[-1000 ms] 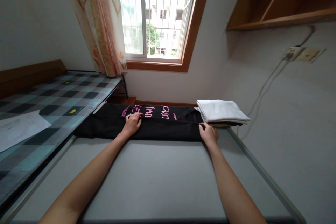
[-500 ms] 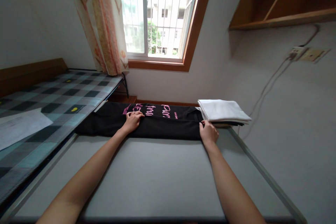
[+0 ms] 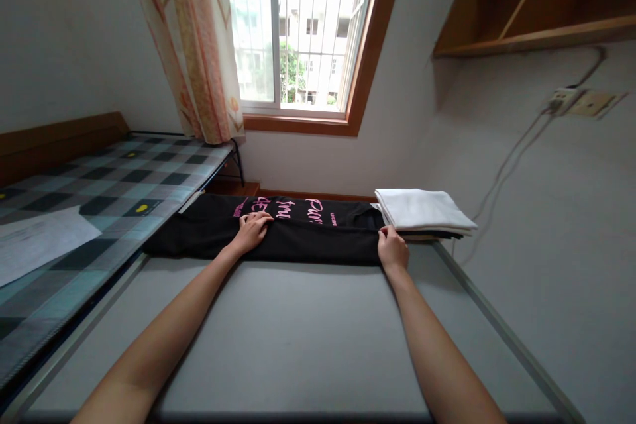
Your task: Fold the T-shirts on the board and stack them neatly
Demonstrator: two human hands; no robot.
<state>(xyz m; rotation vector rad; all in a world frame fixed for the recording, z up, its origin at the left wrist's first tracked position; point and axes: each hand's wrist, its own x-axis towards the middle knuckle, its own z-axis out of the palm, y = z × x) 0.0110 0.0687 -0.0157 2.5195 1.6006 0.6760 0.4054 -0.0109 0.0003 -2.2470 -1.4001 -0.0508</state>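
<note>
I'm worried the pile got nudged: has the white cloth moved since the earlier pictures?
No, not visibly: the white cloth keeps its place against the window frame, shifting neither left nor right.

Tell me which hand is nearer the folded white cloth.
Right. The right hand is by the near left corner of the white cloth; the left hand is farther left, on the black garment.

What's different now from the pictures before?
Only a little: the right hand has drawn its fingers in slightly at the right end of the fold in the black garment. I can't see anything newly grabbed or let go. The left hand stays on the fold, and the white folded cloth hasn't moved.
</note>
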